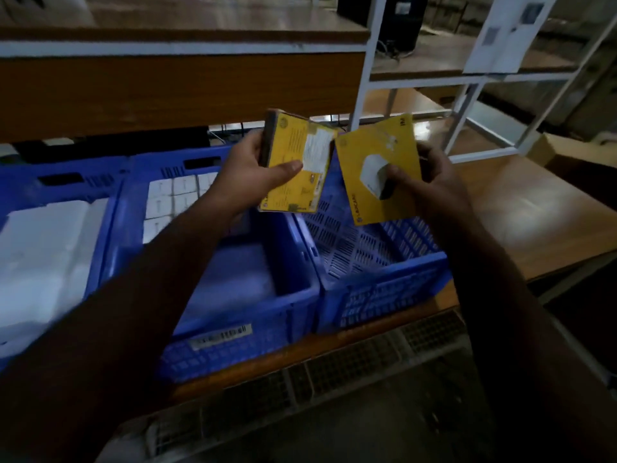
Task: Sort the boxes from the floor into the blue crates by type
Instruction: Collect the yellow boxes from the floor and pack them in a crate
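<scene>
Boxes: two flat yellow boxes are held up side by side above the blue crates, their near edges almost touching.
Left box (293,163): tilted, printed face and a white label toward the camera; the small print is too blurred to read.
Left hand (248,172): grips the left box, thumb across its front, fingers hidden behind it.
Right box (379,168): tilted, showing a picture of a white object; its lower left corner carries a logo that cannot be read.
Right hand (422,182): holds the right box at its right edge, thumb on the front, fingers curled behind and mostly out of sight.
Right crate (384,292): directly below the two boxes; the slotted floor shows, though the boxes cover its far part.
Middle crate (233,342): holds rows of small white boxes (173,198) at its far end; the left forearm cuts across it; a barcode sticker on the front wall is unreadable.
Left crate (66,182): cut off by the frame edge; filled with white packages (43,255) smeared by motion blur.
Shelf (521,208): wooden, carrying the crates.
Foreground: dark, with both sleeves hard to make out.
</scene>
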Motion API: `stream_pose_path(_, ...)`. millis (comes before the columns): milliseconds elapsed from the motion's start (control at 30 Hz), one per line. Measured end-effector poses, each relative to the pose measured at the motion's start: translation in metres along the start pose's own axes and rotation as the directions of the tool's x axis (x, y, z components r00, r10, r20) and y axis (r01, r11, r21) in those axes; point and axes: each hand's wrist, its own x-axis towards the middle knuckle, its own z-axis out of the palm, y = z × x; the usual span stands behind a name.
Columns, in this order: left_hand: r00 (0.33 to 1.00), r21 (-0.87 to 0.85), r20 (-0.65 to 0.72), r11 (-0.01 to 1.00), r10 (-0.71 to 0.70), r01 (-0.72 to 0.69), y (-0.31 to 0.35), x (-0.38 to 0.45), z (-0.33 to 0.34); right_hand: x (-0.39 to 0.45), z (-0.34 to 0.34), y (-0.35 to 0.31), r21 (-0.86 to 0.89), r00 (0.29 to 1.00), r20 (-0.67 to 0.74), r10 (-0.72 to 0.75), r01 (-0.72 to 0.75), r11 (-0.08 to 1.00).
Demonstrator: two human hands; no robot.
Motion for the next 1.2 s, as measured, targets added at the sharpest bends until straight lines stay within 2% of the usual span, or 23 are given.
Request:
stream_pose_path(100, 0.999, 0.27, -0.005, 0.962, -0.048, 0.048, -0.01, 0.049, 0.005, 0.054, -0.002, 0.014, -0.205, 0.998, 0.06, 0.01, 0.003, 0.979)
stream_pose_path(200, 1.0, 0.575, 0.019, 0.818, -0.011, -0.002, -0.013, 0.089, 0.016, 0.103, -0.001, 0.024, -0.412, 0.991, 0.136, 0.011, 0.046, 0.91)
stream_pose_path(333, 0.999, 0.767, 0.046, 0.64, 0.017, -0.046, -0.014, 0.13, 0.043, 0.158, 0.003, 0.044, -0.549, 0.972, 0.22, 0.078, 0.057, 0.834)
stream_pose_path(400, 0.998, 0.823, 0.058, 0.566, 0.01, -0.054, -0.015, 0.149, 0.061, 0.183, 0.0, 0.055, -0.611, 0.954, 0.285, 0.089, 0.11, 0.784)
stream_pose_path(467, 0.997, 0.871, 0.072, 0.487, 0.012, -0.069, -0.016, 0.167, 0.078, 0.205, -0.011, 0.061, -0.635, 0.947, 0.32, 0.037, 0.185, 0.75)
stream_pose_path(567, 0.996, 0.896, 0.085, 0.439, -0.033, -0.062, -0.024, 0.19, 0.092, 0.239, -0.027, 0.063, -0.644, 0.928, 0.371, -0.044, 0.291, 0.707)
stream_pose_path(600, 0.993, 0.904, 0.087, 0.425, -0.075, -0.048, -0.03, 0.196, 0.095, 0.247, -0.028, 0.065, -0.649, 0.91, 0.414, -0.027, 0.316, 0.692)
stream_pose_path(700, 0.984, 0.944, 0.042, 0.329, -0.172, 0.017, -0.054, 0.212, 0.104, 0.267, -0.011, 0.079, -0.676, 0.799, 0.595, 0.085, 0.442, 0.589)
stream_pose_path(800, 0.981, 0.973, 0.015, 0.227, -0.193, 0.03, -0.08, 0.228, 0.116, 0.282, 0.019, 0.106, -0.693, 0.741, 0.654, 0.15, 0.507, 0.514)
stream_pose_path(867, 0.976, 0.982, 0.002, 0.185, -0.219, 0.039, -0.097, 0.239, 0.123, 0.292, 0.034, 0.121, -0.706, 0.746, 0.644, 0.17, 0.494, 0.507)
stream_pose_path(1033, 0.982, 0.983, -0.026, 0.174, -0.19, 0.06, -0.143, 0.259, 0.123, 0.307, 0.06, 0.147, -0.735, 0.756, 0.632, 0.169, 0.516, 0.44)
stream_pose_path(1200, 0.989, 0.973, -0.044, 0.219, -0.144, 0.075, -0.167, 0.272, 0.126, 0.314, 0.074, 0.156, -0.789, 0.789, 0.59, 0.171, 0.518, 0.331)
